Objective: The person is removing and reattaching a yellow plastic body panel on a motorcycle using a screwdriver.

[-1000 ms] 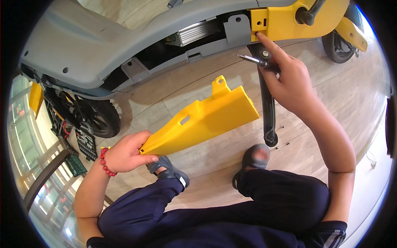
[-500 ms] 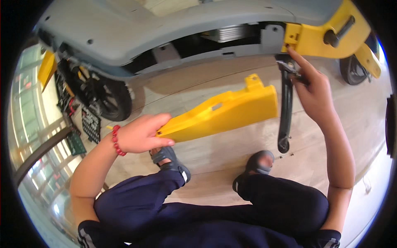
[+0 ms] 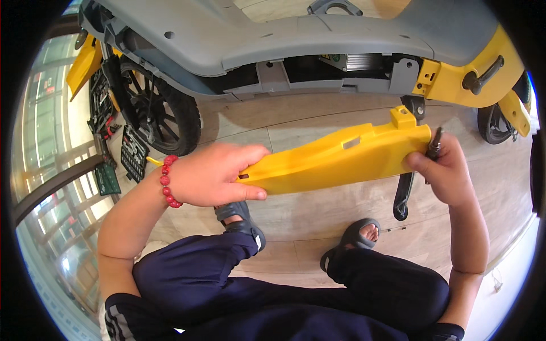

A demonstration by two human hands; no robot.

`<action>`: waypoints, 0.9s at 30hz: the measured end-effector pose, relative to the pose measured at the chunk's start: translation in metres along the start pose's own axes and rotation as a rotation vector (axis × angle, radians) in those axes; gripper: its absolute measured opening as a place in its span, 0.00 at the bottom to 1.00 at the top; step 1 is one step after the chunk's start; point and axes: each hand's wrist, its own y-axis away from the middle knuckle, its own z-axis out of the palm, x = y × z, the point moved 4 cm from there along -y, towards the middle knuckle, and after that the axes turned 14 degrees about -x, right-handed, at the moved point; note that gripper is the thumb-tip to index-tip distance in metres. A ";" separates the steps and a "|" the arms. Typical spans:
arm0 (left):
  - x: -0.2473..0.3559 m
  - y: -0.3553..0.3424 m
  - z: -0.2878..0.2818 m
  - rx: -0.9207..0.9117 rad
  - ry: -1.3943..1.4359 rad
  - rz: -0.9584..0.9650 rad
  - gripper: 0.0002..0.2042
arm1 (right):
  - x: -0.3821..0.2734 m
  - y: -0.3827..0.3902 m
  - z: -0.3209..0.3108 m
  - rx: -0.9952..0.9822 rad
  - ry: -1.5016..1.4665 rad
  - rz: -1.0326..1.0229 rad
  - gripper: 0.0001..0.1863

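In front of me, a long yellow side panel (image 3: 335,156) spans both hands, roughly level and clear of the scooter body. Its left end is gripped between the thumb and fingers of my left hand (image 3: 210,173). My right hand (image 3: 449,173) pinches the right end, thumb on the panel's face. A slim dark metal tool (image 3: 435,145), like a screwdriver, stands up from the same right hand; its lower part is mostly hidden. Beyond the panel is the grey scooter body (image 3: 278,37), with a long dark opening (image 3: 310,71) along its lower side.
A yellow rear cover (image 3: 455,85) sits on the scooter's right end. The kickstand (image 3: 402,199) reaches down behind the panel. Left are the front wheel (image 3: 162,108) and an open tool case (image 3: 133,152) with sockets. Small dark pieces (image 3: 396,229) lie near my right foot.
My right hand has come down from the yellow rear cover onto the panel's right end, tool still in it. The panel has shifted right in view.
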 end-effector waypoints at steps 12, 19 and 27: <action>0.023 0.049 -0.029 0.629 -0.758 -0.070 0.23 | 0.033 0.018 -0.062 0.214 -0.154 -0.194 0.16; -0.041 0.086 -0.045 1.221 0.018 -0.138 0.12 | 0.042 0.020 -0.086 0.240 -0.227 -0.221 0.12; -0.071 0.078 -0.034 0.963 0.461 -0.107 0.23 | 0.044 0.010 -0.084 0.270 -0.275 -0.189 0.11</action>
